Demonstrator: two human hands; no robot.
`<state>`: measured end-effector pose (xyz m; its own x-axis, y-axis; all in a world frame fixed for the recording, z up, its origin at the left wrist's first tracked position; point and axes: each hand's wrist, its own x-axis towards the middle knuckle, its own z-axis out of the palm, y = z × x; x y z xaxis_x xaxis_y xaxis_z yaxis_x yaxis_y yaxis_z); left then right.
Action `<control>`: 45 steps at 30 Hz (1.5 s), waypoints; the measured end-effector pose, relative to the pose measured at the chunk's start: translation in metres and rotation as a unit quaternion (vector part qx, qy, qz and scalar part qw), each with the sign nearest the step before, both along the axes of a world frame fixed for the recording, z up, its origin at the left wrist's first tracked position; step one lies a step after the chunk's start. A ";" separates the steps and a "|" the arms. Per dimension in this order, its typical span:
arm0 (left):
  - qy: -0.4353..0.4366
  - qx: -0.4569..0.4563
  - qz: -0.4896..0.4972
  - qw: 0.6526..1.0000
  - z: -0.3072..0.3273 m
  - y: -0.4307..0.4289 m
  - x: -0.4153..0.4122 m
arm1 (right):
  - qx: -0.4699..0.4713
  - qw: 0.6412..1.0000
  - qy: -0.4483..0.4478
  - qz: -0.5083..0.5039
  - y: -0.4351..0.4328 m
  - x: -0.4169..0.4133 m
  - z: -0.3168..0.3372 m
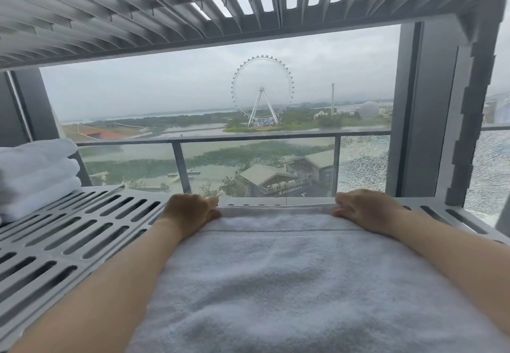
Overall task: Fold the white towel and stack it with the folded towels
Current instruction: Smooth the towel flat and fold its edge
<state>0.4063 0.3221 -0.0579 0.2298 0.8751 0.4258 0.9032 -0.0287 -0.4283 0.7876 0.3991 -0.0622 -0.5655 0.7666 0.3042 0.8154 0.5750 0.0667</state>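
Folded towels (36, 176) are stacked at far left on the slotted shelf (82, 231), well apart from the work area. The left hand (190, 210) is seen with fingers curled at the far left corner of the white towel (276, 283); the corner appears pinched, though the fingertips are hidden. The towel is laid flat on the shelf, centre to right, with its near end out of frame. It is judged soft, thick terry: limp, light, not slippery, no fragility, and sag is expected if lifted from one point. The far hem band is best taken at both corners so the edge is kept straight. The right hand (364, 209) is curled likewise on the far right corner, gripping the hem.
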 end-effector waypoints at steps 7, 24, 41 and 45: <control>-0.008 0.083 -0.069 0.994 0.000 0.006 -0.016 | 0.082 0.994 -0.072 0.015 0.007 -0.005 0.019; -0.260 -0.179 -0.093 0.944 0.002 0.055 0.125 | -0.031 0.998 0.058 0.020 0.027 -0.022 0.004; -0.309 -0.113 -0.118 0.937 -0.013 0.062 0.121 | -0.063 0.987 0.148 0.028 0.031 -0.029 -0.005; -0.246 -0.131 -0.091 0.956 -0.003 0.068 0.124 | -0.044 0.992 0.107 0.044 0.034 -0.028 -0.001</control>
<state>0.5308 0.3903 -0.0614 0.2162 0.9313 0.2931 0.9635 -0.2521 0.0902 0.7600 0.4330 -0.0633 -0.5614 0.7457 0.3588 0.7516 0.6409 -0.1561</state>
